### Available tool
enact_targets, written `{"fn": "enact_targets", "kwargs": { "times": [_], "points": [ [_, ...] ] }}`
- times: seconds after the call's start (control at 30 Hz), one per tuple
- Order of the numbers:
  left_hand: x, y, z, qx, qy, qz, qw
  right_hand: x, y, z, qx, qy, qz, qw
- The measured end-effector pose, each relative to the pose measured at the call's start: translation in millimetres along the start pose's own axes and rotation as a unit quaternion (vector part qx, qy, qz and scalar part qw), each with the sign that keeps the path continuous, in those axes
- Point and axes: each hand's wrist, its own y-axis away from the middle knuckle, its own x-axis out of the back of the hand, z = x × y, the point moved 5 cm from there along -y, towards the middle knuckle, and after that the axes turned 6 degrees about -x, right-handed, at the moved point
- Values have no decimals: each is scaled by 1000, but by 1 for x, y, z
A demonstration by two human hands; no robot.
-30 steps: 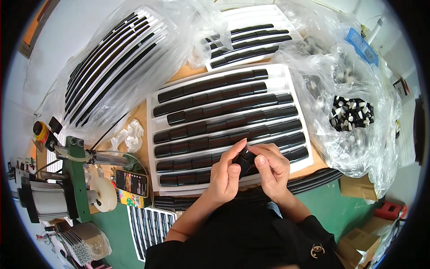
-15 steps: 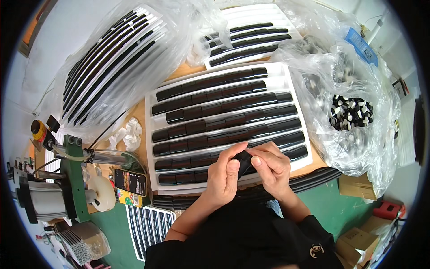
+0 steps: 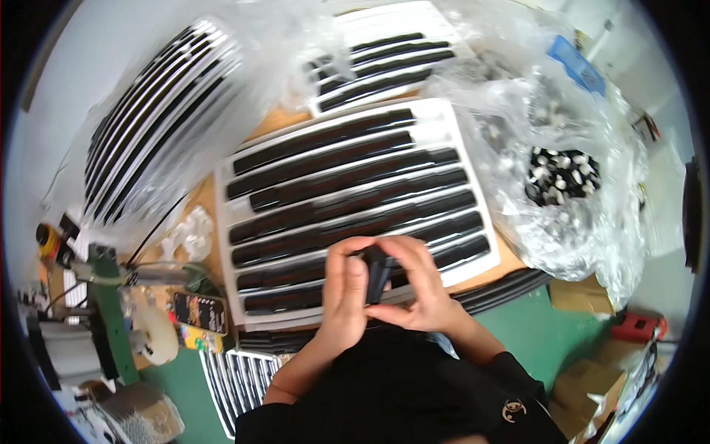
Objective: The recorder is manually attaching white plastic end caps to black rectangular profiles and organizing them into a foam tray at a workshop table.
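My left hand point(image 3: 343, 294) and my right hand point(image 3: 420, 290) hold a small black plastic piece point(image 3: 379, 275) between them. Their fingers and thumbs close around its sides, and its dark face shows upward. Both hands are over the near edge of a white slotted tray point(image 3: 432, 132). Rows of glossy black pieces point(image 3: 325, 169) lie end to end in its slots. What my fingertips cover on the held piece is hidden, and the picture is blurred.
A green press-like machine point(image 3: 103, 311) stands at left, beside a phone point(image 3: 200, 312) and crumpled tissue point(image 3: 194, 233). Plastic-wrapped trays point(image 3: 151, 118) and another filled tray point(image 3: 377, 22) stand behind. At right, a clear bag point(image 3: 510, 214) contains black and white pieces point(image 3: 563, 177).
The whole view has shifted, with the tray now further left. My right hand has changed its grip, its thumb now lower, and the black piece is turned so more of it shows.
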Motion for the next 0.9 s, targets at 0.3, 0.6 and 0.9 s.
{"fn": "enact_targets", "kwargs": {
  "times": [0.3,0.6,0.9],
  "points": [
    [-3,-1,-1,-23,-30,40,998,5,3,2,116,72,101,985],
    [106,-21,26,-30,-212,81,974,99,-6,65,-219,162,142,952],
    [258,-79,39,-78,-568,71,817,244,59,187,-337,515,132,777]
  ]
}}
